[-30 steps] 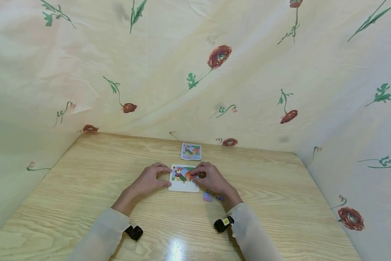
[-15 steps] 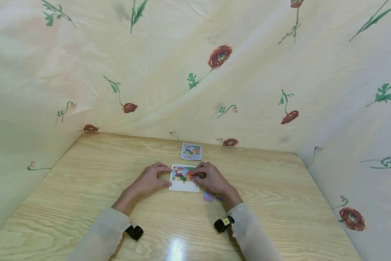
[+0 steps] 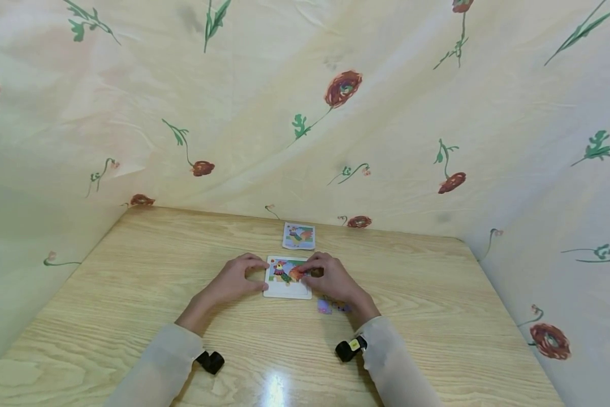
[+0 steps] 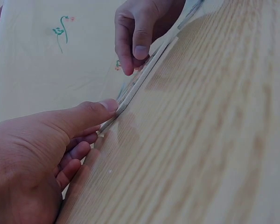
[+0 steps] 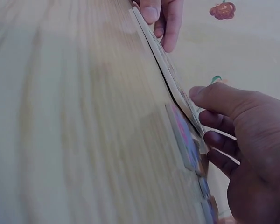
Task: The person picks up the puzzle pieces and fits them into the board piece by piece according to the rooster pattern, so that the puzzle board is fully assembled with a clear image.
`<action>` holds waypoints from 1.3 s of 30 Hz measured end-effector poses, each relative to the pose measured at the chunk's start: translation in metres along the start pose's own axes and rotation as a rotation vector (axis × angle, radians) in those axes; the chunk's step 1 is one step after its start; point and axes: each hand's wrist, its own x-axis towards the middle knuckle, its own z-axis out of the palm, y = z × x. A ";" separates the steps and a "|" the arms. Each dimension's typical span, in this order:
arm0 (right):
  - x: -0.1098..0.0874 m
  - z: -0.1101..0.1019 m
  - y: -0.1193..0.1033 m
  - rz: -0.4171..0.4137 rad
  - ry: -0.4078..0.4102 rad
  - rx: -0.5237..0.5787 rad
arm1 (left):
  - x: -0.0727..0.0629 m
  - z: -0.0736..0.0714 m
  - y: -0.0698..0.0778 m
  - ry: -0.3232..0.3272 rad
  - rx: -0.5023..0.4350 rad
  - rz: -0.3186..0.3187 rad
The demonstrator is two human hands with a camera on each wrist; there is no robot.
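A white-framed jigsaw puzzle board point(image 3: 287, 290) lies flat on the table, its upper part filled with a rooster picture point(image 3: 280, 271) and its lower strip bare white. My left hand point(image 3: 236, 280) holds the board at its left edge, the thumb point(image 4: 108, 105) on the near corner and a forefinger at the far one. Over the right side, my right hand point(image 3: 335, 279) has thumb and forefinger lowered onto the rooster's tail. Whether a piece is pinched there is hidden. Loose puzzle pieces point(image 3: 324, 306) lie beside the board's near right corner, partly under the right wrist.
Behind the board lies a small card point(image 3: 299, 236) printed with the same rooster. The wood-grain table point(image 3: 264, 350) ends at a flower-patterned cloth point(image 3: 254, 113) hanging at the back and sides. Each wrist carries a black camera point(image 3: 344, 351).
Almost nothing differs. Both hands keep their places at the board, and the right thumb and forefinger have shifted only very slightly on the rooster's tail.
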 end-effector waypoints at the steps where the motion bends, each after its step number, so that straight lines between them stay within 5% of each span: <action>1: -0.001 -0.001 0.000 0.009 0.009 -0.004 | 0.000 0.000 0.000 0.000 0.002 0.000; 14: -0.037 -0.022 0.006 0.012 0.058 -0.079 | -0.001 0.000 0.000 0.002 -0.005 -0.006; 24: -0.072 -0.029 0.003 0.026 -0.019 -0.032 | -0.002 0.001 -0.001 0.000 -0.033 -0.013; 39: -0.081 -0.027 0.005 -0.003 -0.030 -0.085 | -0.002 0.002 -0.002 0.005 -0.014 -0.010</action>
